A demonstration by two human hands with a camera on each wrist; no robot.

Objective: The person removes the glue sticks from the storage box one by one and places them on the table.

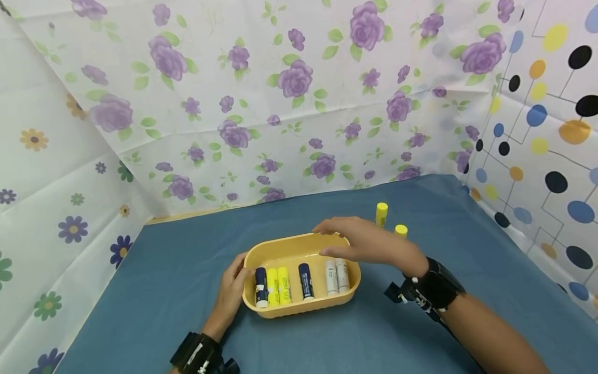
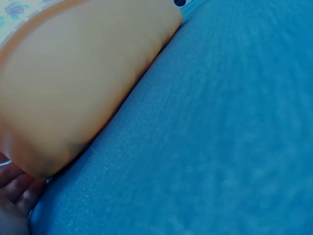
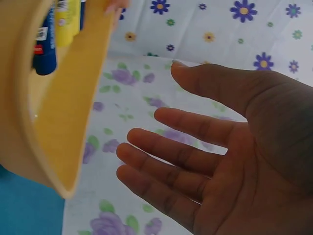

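Observation:
A yellow plastic basket stands on the blue cloth. Inside lie several glue sticks: a dark blue glue stick and two yellow glue sticks at the left, another dark blue glue stick in the middle, and two white glue sticks at the right. My left hand holds the basket's left end, thumb over the rim; its fingers show against the outer wall in the left wrist view. Above the right end hovers my right hand, fingers spread, palm empty in the right wrist view.
Two more yellow sticks stand on the blue cloth beyond my right forearm, one farther back and a nearer yellow stick partly hidden by the arm. Flowered sheets hang behind and left; a dotted sheet hangs right.

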